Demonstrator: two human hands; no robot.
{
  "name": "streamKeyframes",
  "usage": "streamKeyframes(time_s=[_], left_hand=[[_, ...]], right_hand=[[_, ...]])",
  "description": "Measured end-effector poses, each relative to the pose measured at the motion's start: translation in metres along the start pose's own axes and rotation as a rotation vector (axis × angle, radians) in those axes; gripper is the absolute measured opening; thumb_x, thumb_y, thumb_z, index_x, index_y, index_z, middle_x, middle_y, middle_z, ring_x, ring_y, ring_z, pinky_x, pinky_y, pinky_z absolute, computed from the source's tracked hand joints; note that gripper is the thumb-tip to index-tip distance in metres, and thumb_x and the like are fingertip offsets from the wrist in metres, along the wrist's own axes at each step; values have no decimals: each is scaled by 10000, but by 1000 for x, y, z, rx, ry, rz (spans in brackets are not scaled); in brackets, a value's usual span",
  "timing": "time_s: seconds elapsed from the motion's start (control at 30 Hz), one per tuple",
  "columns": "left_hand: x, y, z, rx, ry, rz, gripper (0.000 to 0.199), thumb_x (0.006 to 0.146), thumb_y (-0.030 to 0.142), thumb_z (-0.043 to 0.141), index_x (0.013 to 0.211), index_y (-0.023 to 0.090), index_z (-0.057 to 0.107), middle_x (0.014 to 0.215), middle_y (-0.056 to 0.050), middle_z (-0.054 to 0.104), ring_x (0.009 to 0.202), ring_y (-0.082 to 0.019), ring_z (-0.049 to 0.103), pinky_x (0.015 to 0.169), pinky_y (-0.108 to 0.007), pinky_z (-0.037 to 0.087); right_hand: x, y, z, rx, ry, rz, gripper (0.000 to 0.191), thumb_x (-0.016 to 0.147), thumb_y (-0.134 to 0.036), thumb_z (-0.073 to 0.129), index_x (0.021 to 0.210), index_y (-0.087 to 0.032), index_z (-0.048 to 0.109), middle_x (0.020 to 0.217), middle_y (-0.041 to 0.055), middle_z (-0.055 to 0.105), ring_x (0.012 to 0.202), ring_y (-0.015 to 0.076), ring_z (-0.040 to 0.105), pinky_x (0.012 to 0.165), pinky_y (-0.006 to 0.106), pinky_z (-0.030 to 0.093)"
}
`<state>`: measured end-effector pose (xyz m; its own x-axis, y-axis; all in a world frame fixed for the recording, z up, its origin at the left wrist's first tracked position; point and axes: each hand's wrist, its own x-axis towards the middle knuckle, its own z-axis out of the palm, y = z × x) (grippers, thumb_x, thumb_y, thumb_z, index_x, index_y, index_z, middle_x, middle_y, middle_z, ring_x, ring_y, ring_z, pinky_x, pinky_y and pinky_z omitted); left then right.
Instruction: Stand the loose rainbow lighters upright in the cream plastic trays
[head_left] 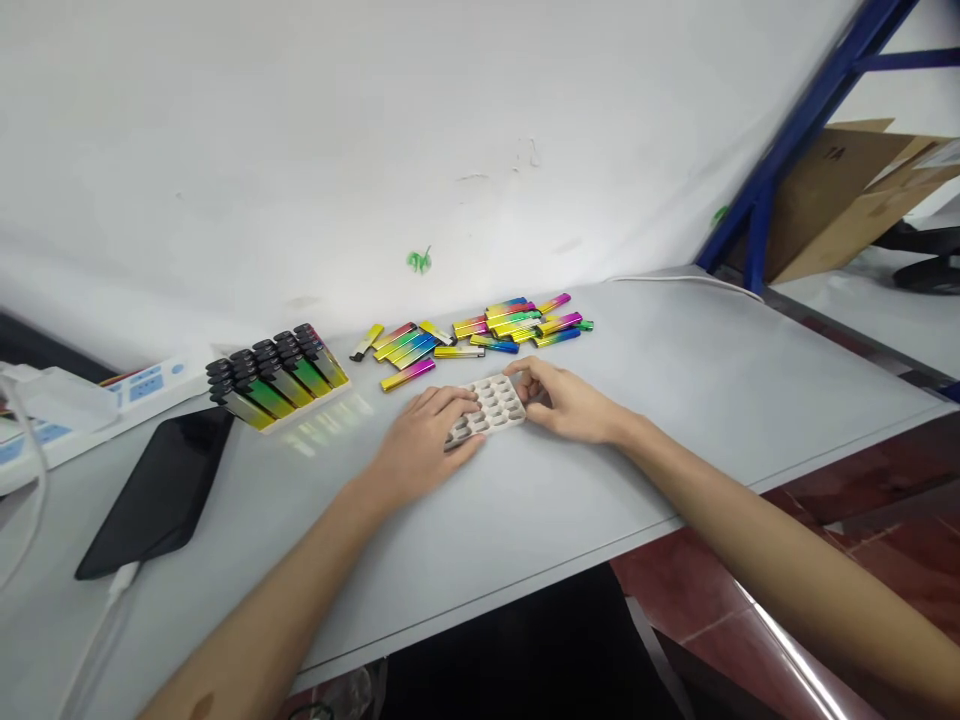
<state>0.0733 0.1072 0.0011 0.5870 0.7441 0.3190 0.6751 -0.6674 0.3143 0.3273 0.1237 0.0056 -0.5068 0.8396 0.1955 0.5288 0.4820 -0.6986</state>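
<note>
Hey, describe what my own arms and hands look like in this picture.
Your left grip and right grip are bare human hands, with no glove, ring or wristband that I can see. The left forearm and right forearm are slender and uncovered; no sleeve or cable shows on either. A small mark shows on the left forearm, near the picture's bottom edge.

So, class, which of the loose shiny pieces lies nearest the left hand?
The yellow-and-magenta piece, set apart in front; the other loose pieces lie farther back from the left hand.
</note>
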Motion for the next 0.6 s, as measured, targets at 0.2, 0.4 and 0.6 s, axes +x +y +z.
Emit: streamKeyframes(time_s=[0.2,0.4,0.6], left_hand=[[0,4,0,-41,1,-57,242,898,339,590,1110,229,625,1260,-63,625,1158,-253,577,1022,-452,450],[1,7,-2,-41,-8,-51,236,892,332,600,1103,229,631,1243,-55,633,1147,-251,581,1004,-460,457],[0,9,-3,-30,-17,-30,244,890,333,615,1111,231,630,1223,-61,646,1136,-254,566,987,-456,457]], right_hand=[[6,10,-5,-101,170,111,337,858,-195,492,1191,-206,544,880,34,640,823,207,604,784,348,486],[36,44,-24,-520,762,384,490,868,-517,551,1193,-150,548,1219,206,545,1185,383,458,1011,549,348],[47,69,-25,-569,734,498,800,760,-772,531,1262,-151,511,1200,210,528,1176,411,441,1008,591,317]])
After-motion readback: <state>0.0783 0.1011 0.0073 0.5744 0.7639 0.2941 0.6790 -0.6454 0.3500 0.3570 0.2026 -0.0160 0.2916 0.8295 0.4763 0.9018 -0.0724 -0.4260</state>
